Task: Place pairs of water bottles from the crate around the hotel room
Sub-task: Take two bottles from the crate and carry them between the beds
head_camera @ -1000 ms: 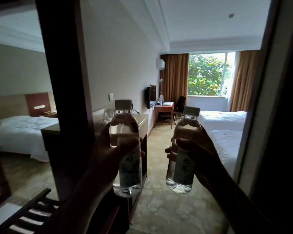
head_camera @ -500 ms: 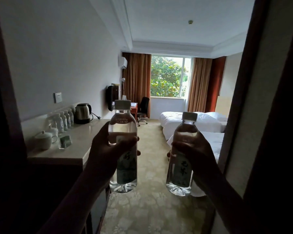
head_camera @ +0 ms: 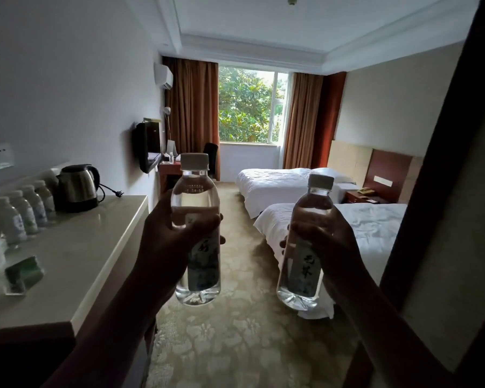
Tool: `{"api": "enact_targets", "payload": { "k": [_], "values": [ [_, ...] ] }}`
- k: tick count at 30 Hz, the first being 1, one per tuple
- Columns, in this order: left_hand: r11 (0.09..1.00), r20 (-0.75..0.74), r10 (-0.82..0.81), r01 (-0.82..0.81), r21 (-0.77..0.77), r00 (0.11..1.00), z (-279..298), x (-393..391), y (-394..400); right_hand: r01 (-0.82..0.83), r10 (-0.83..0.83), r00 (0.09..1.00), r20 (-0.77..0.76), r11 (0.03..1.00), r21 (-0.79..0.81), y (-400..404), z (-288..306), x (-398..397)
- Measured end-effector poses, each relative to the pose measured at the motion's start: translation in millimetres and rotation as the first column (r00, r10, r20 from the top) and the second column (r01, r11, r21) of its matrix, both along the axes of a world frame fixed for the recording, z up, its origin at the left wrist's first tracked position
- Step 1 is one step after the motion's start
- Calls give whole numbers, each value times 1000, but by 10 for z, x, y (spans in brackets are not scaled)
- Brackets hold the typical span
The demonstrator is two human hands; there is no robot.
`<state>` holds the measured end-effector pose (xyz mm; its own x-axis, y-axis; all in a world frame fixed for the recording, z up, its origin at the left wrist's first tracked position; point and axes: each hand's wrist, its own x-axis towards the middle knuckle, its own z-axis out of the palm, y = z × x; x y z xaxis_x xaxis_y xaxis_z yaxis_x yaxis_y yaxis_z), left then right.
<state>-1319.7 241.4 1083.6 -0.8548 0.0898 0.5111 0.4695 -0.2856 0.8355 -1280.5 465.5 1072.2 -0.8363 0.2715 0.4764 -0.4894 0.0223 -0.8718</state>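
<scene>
The counter and kettle loom nearer.

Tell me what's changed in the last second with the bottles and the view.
The view swung right, past the dark door frame: counter, kettle and both beds came into sight. Nothing was grasped or released. Left hand and right hand still hold their upright bottles.

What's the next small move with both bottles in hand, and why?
Probably walk on toward the desk by the window. The left hand and right hand each grip a capped bottle upright, and the counter at the left already carries a row of bottles beside the kettle, so this pair likely belongs farther in.
</scene>
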Motion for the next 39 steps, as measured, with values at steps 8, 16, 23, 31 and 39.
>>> {"api": "enact_targets", "payload": {
  "k": [8, 16, 23, 31, 39],
  "values": [
    [999, -11, 25, -25, -45, 1000, -240, -1457, 647, -28, 28, 1000, 10, 1000, 11, 668, -257, -1596],
    [994, -14, 68, -68, -81, 998, -260, -2985, 1214, -63, 62, 998, 16, 998, 20, 1206, -208, -3231],
    [990, -8, 60, -60, -131, 998, -385, -4388, 1371, -30, 26, 999, 46, 996, 88, 1448, -304, -4565],
    [991, 1, 16, -16, -130, 1000, -465, -6370, 1325, 25, -34, 998, 61, 991, 131, 1496, -340, -6297],
    [980, 22, -47, 50, -191, 999, -435, -7953, 1614, 63, -75, 993, 94, 990, 124, 1704, -324, -7789]
  ]
}}
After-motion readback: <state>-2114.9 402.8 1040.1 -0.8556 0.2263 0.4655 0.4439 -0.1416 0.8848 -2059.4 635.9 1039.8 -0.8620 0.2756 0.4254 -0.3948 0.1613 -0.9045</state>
